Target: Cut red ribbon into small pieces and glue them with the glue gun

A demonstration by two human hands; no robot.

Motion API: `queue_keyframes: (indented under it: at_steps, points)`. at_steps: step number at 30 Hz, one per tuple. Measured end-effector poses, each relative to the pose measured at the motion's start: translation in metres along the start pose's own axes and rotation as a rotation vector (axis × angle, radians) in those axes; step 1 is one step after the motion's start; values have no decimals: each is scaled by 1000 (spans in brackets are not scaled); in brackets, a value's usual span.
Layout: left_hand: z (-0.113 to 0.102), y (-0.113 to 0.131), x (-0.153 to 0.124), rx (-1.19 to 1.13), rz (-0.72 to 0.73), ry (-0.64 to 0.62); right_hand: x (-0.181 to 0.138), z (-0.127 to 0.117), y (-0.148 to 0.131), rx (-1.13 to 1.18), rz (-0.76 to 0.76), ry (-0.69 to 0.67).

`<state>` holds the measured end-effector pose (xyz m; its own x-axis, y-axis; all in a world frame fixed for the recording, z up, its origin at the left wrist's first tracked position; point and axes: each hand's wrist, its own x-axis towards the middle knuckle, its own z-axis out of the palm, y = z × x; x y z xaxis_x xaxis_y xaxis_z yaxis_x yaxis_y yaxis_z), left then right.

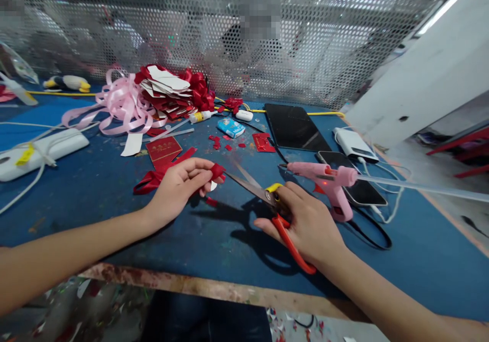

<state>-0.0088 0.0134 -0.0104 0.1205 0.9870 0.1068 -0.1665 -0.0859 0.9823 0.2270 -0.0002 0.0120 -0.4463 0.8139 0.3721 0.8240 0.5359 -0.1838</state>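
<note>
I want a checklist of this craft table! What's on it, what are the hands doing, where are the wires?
Surface: blue table, scuffed, with a worn paint-stained front edge.
Job's things: red ribbon pinched in the left hand; red-handled scissors in the right hand, blades open and pointing at the ribbon end.
Clutter: pink glue gun, pink ribbon pile, red bows with white cards, red card, tablet, phone, red scraps.
Hands: both bare, each gripping its thing.
Cables: black glue gun cord; white cable near the phone; yellow cable at the back.
Surroundings: perforated metal screen; blurred people behind it.
</note>
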Motion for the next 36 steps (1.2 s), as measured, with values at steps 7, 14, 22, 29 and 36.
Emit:
queue_keyframes:
  at_steps: [7, 14, 22, 29, 36]
  points:
    - [2, 5, -2, -106, 53, 91, -1, 2, -1, -50, 15, -20]
    - [2, 0, -2, -61, 6, 17, -3, 6, 0, -61, 15, -40]
    - [1, 1, -2, -125, 43, 25, -3, 7, -1, -54, -14, -31]
    - [2, 0, -1, -132, 6, 34, -4, 10, 0, -84, -46, 13]
    - [2, 1, -2, -139, -42, 21, -5, 13, 2, -126, -75, 35]
